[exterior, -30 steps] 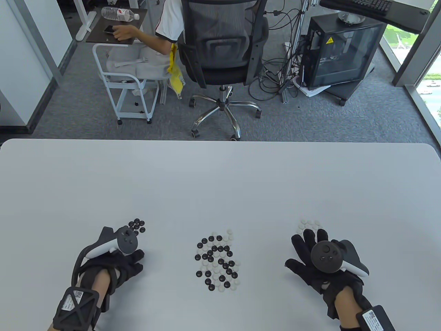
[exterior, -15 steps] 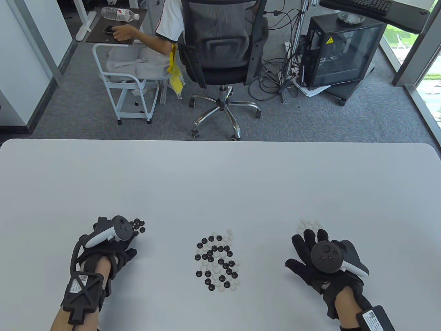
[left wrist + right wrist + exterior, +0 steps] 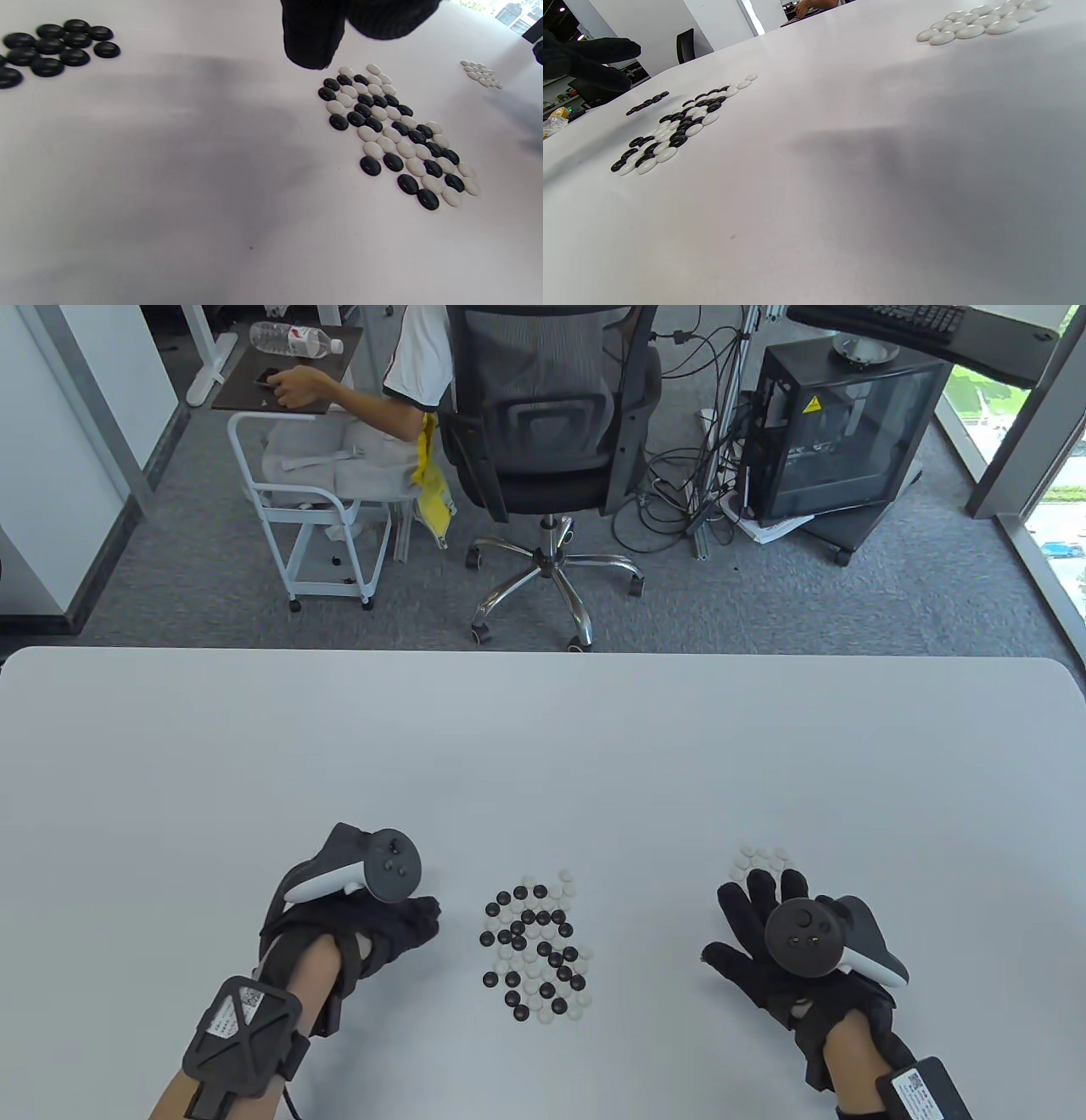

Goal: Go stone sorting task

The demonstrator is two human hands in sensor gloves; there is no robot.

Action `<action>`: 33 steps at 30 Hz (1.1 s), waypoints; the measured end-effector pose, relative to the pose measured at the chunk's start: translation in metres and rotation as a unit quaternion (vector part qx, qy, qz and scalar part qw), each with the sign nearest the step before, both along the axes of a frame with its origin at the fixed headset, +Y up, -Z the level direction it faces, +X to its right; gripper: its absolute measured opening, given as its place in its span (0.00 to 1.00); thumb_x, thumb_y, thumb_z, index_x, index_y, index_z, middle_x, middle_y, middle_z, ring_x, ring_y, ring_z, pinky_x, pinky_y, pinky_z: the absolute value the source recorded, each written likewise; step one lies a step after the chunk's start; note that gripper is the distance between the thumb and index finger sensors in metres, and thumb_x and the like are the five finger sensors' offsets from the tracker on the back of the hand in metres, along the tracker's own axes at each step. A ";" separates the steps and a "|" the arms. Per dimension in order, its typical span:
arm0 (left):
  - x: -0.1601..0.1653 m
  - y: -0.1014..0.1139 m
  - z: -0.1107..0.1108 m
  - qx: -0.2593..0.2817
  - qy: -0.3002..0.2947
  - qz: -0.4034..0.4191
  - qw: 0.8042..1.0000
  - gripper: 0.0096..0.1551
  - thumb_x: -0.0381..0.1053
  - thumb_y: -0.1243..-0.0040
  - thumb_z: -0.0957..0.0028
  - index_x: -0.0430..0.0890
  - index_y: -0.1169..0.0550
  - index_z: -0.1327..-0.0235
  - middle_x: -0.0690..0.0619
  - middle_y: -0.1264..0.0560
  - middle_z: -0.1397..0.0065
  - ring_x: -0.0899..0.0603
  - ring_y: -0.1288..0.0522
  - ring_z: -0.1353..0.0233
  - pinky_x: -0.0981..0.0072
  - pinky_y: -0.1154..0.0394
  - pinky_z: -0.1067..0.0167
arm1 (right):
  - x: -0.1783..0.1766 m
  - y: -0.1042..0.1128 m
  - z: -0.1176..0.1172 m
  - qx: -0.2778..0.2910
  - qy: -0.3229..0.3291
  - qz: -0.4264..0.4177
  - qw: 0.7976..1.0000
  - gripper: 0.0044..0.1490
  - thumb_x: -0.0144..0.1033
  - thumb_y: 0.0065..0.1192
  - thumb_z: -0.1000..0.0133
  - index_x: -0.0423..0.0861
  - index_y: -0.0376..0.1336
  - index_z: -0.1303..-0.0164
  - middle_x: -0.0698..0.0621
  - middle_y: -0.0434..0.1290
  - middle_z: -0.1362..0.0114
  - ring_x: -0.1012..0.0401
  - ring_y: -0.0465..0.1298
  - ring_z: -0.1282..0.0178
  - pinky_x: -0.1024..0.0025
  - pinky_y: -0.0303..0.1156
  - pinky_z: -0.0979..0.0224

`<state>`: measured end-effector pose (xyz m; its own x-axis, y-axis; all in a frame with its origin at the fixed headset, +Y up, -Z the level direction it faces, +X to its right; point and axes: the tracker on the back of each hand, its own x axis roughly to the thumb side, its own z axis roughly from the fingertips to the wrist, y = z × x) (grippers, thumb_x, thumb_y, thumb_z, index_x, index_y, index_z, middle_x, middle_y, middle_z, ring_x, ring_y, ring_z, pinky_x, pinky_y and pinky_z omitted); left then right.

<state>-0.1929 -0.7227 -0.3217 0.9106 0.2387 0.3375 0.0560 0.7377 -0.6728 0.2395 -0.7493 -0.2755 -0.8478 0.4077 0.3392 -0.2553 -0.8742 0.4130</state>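
White table (image 3: 543, 746) holds all. Mixed pile of black and white stones (image 3: 534, 954) sits near middle. Left hand (image 3: 373, 925) just left of pile, fingers curled loosely, holding nothing seen. Right hand (image 3: 780, 950) rests flat, fingers spread, just near white stone group (image 3: 762, 858).

Good way, my guess: left hand pinches one black stone at pile's left edge, lifts straight up, bumps no neighbours.

Left wrist view shows black stone group (image 3: 51, 48), far left; table view hides it behind hand.
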 end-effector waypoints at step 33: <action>0.039 -0.048 0.010 -0.012 -0.063 -0.068 0.996 0.40 0.62 0.61 0.42 0.60 0.51 0.15 0.34 0.78 0.19 0.24 0.81 0.26 0.14 0.72 0.40 | 0.001 -0.002 0.000 -0.003 -0.001 0.000 1.000 0.56 0.55 0.38 0.33 0.26 0.37 0.10 0.14 0.30 0.17 0.20 0.25 0.27 0.13 0.26 0.39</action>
